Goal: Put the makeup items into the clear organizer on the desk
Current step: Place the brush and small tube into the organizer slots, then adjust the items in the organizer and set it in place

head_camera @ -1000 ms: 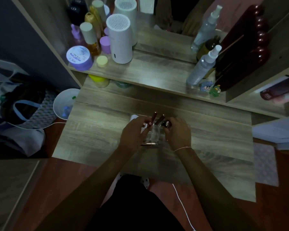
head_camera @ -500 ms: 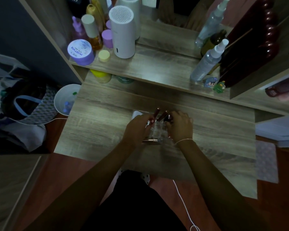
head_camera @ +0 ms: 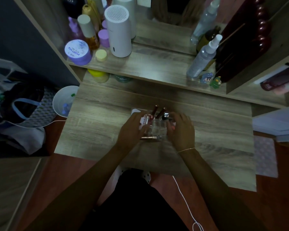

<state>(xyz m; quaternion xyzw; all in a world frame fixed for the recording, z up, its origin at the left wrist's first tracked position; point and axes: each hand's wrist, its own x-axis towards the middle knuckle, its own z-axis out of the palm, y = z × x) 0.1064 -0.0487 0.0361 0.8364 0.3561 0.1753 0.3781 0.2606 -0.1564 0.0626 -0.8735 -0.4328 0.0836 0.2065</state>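
Hands: left hand [head_camera: 132, 129] and right hand [head_camera: 181, 129] cupped the clear organizer [head_camera: 157, 129]; grip unclear.
Behind: white cylinder [head_camera: 118, 32], spray bottle [head_camera: 203, 58] stood on shelf [head_camera: 148, 67].

Home bedroom, vanity desk [head_camera: 215, 130], mirror [head_camera: 165, 17], skincare bottles [head_camera: 204, 57]

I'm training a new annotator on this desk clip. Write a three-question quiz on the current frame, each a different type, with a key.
1. True or false: both hands are at the clear organizer on the desk.
2. The slim rose-gold stick by the organizer's near edge is: A) upright B) lying flat C) on the shelf.
3. Fill in: the purple jar stands at the shelf's ___ end.

Key: 1 true, left hand and right hand; 2 B; 3 left.
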